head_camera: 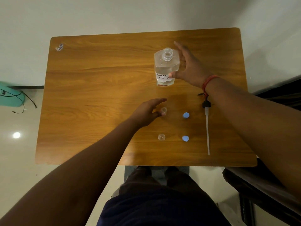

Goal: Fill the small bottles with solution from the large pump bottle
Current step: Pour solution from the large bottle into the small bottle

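Beside the large bottle (166,67), spread right hand (187,66); left hand (149,111) loose at small bottle (163,110).

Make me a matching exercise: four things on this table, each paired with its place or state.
1. large bottle
2. pump
3. far small bottle
4. blue caps

A. lying flat near the table's right edge
B. at the left hand's fingertips
C. open-necked, right hand around it
D. standing off their bottles

Pairs: 1-C, 2-A, 3-B, 4-D
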Demonstrator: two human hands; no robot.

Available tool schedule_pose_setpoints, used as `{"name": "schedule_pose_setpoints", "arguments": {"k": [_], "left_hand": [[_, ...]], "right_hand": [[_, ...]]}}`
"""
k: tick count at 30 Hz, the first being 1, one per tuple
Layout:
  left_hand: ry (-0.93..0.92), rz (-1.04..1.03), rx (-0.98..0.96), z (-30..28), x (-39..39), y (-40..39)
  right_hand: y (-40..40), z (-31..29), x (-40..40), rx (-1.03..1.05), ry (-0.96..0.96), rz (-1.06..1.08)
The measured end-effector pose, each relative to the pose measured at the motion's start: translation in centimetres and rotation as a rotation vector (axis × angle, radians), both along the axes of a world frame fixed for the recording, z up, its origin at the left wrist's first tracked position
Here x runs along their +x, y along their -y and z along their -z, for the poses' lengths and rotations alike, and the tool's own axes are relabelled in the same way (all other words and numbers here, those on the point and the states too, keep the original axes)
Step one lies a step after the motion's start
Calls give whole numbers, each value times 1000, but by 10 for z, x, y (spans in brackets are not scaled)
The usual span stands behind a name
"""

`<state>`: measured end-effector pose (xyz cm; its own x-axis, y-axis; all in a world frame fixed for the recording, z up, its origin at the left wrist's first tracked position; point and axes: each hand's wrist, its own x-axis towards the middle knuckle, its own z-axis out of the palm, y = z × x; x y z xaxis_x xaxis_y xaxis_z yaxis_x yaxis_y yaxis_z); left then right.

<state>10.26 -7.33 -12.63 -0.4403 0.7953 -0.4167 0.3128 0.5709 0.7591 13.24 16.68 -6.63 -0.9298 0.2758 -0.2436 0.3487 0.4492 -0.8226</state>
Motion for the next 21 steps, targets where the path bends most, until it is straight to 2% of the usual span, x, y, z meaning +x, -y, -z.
{"name": "schedule_pose_setpoints", "arguments": {"k": [17, 21], "left_hand": [[-28, 7, 34, 3, -2, -16], [-6, -46, 80, 5, -2, -15]], "right_hand": [[-2, 3, -11, -18, -14, -30], [-1, 2, -8, 1, -38, -20]]}}
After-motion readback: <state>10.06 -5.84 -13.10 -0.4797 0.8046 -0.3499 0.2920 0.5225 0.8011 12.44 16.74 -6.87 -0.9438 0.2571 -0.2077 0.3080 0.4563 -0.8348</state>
